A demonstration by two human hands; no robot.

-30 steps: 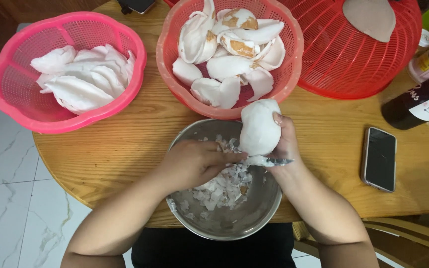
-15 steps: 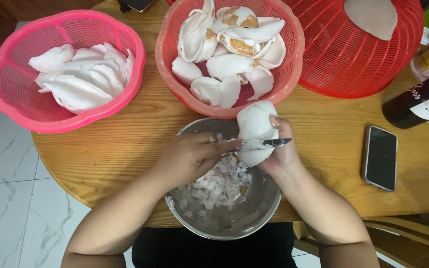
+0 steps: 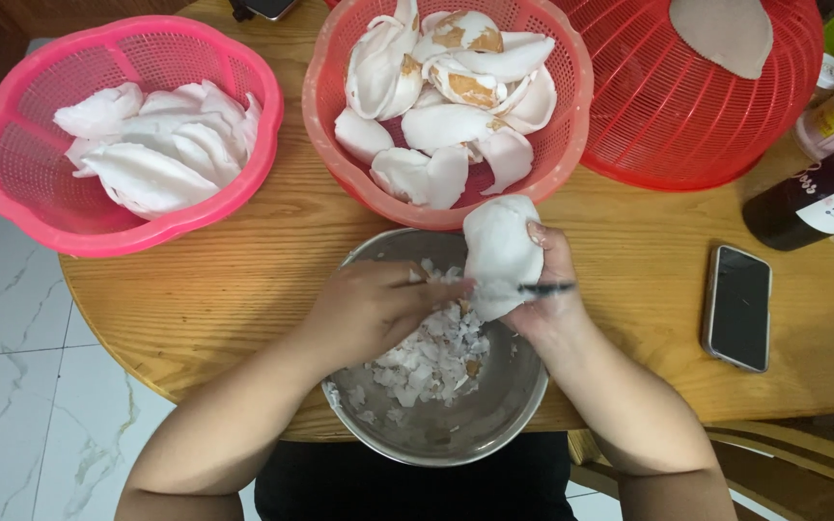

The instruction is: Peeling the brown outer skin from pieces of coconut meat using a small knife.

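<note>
Since the earlier frame the white coconut piece (image 3: 500, 253) has tipped a little toward the right hand, and the dark blade (image 3: 544, 287) now shows across its lower right edge rather than at its base; both hands stay over the steel bowl.

Right hand (image 3: 550, 289): fingers curled round the right side of the coconut piece, thumb up near its top edge, firm hold. The piece stands roughly upright above the far rim of the steel bowl (image 3: 494, 434), just in front of the orange basket.

Left hand (image 3: 374, 307): fingers closed, knuckles up, fingertips pressed to the left lower edge of the piece. A thin dark tool runs from this hand across the piece; cannot tell exactly how it is gripped.

Steel bowl sits at the near table edge, holding a heap of white shavings (image 3: 427, 352) with a few brown flecks.

Orange basket (image 3: 325, 145), just beyond the bowl: coconut pieces, some with brown skin. Pink basket (image 3: 12, 207), far left: clean white pieces. Red basket (image 3: 668, 125) upturned at right, a pale piece on top. Black phone (image 3: 737, 306) lies flat on the wooden table (image 3: 205, 280), right of the hands; dark bottle (image 3: 813, 207) beyond it.
</note>
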